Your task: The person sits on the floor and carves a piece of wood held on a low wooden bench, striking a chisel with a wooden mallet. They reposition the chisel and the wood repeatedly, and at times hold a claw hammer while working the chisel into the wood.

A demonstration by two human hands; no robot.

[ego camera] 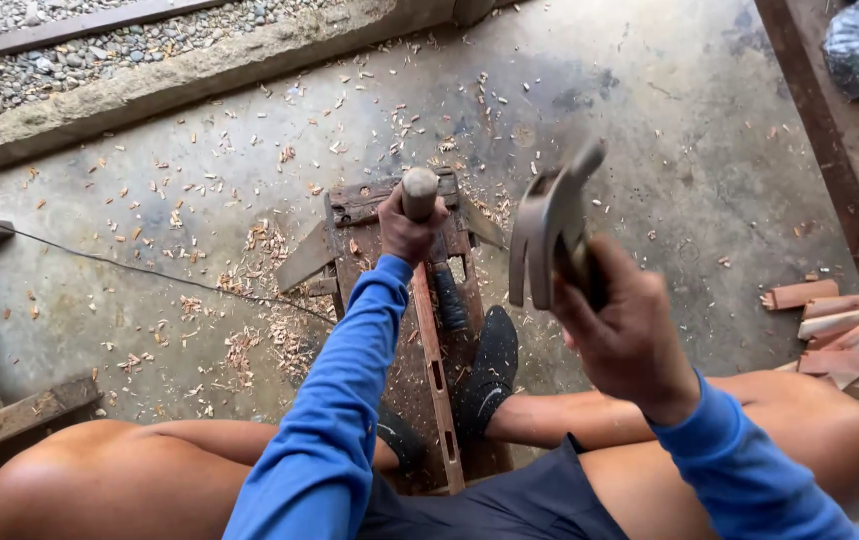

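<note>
Nearest us, our bare knees spread wide, blue sleeves running forward between them. Our right hand (621,330) is clenched around a hammer (547,235), its blurred metal head raised above the floor with free air all round it. One socked foot (489,368) presses down on a long wooden strip (435,370) that lies along an old board (389,300); the strip carries several rectangular slots. Farther out, our left hand (407,232) is wrapped tight round a chisel (418,192), its rounded wooden handle poking up out of the fist, held upright over the far end of the strip. The hammer hangs to the right of the chisel, well apart from it.

Cut wood blocks (834,330) lie stacked at the right, near our knee, under a dark bench edge (829,140). A thin cord (129,265) crosses the left side. We sit on bare concrete (649,120) strewn with shavings, most open at upper right. A raised kerb (199,75) bounds it, with gravel (39,40) beyond.
</note>
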